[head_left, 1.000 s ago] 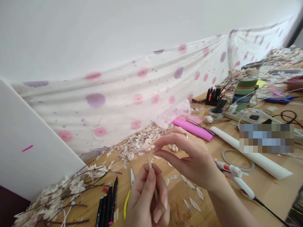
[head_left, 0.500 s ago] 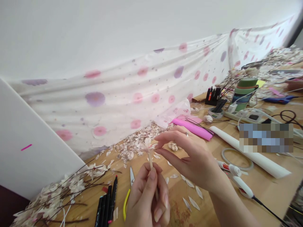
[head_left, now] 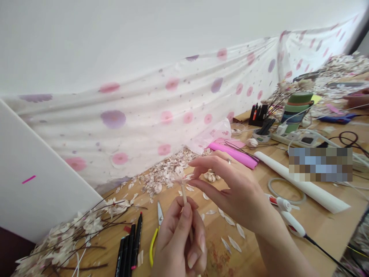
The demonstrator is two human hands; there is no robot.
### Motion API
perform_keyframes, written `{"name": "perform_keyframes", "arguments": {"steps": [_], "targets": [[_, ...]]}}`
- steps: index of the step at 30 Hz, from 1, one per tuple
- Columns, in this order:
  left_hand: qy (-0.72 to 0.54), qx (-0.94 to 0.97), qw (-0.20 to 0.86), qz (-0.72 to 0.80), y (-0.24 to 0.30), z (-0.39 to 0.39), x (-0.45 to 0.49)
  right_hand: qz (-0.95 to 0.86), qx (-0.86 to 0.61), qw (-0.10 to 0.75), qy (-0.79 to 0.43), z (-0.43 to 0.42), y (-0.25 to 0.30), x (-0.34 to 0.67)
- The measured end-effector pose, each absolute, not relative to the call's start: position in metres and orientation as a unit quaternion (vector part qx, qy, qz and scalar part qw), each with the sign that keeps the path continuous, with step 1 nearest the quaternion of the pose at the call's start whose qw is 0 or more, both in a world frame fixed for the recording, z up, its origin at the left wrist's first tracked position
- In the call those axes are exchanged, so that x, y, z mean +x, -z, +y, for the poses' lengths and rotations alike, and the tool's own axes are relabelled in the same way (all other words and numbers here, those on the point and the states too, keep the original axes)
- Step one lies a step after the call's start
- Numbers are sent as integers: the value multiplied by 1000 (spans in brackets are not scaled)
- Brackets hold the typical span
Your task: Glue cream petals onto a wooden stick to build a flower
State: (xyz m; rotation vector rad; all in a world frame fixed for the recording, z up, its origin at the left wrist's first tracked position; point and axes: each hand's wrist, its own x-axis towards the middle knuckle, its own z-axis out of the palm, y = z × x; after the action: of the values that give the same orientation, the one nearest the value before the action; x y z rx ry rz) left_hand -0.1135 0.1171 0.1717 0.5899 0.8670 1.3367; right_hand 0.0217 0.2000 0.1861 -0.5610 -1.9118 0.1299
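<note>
My left hand [head_left: 180,240] is closed around a thin pale stick [head_left: 184,194], which it holds upright. A pale pinkish flower [head_left: 179,178] with thin petals sits at the top of the stick. From the right, my right hand [head_left: 236,192] pinches a petal at the flower's edge between thumb and forefinger; a ring shows on one finger. Several loose white petals [head_left: 235,244] lie on the table below this hand. Partly hidden behind my left hand are yellow-handled scissors [head_left: 160,214].
Black markers [head_left: 137,238] and flowered twigs [head_left: 92,223] lie at left; a petal heap [head_left: 164,173] lies behind. On the right are a glue gun [head_left: 294,225], a white roll [head_left: 302,182], a pink roll [head_left: 235,155], a green bottle [head_left: 294,111] and another person's hand [head_left: 357,99].
The view has shifted slightly, so the table's things sit a little higher and further left. Both hands keep nearly the same pose at the flower and stick.
</note>
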Motion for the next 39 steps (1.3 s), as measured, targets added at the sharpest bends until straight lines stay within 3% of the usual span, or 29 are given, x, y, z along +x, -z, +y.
{"name": "perform_keyframes", "arguments": {"steps": [23, 39], "targets": [[-588, 263, 687, 337, -162, 120, -119, -816, -247, 522, 15, 198, -190, 20], [-580, 249, 727, 270, -163, 118, -123, -770, -196, 605, -52, 196, -188, 21]]}}
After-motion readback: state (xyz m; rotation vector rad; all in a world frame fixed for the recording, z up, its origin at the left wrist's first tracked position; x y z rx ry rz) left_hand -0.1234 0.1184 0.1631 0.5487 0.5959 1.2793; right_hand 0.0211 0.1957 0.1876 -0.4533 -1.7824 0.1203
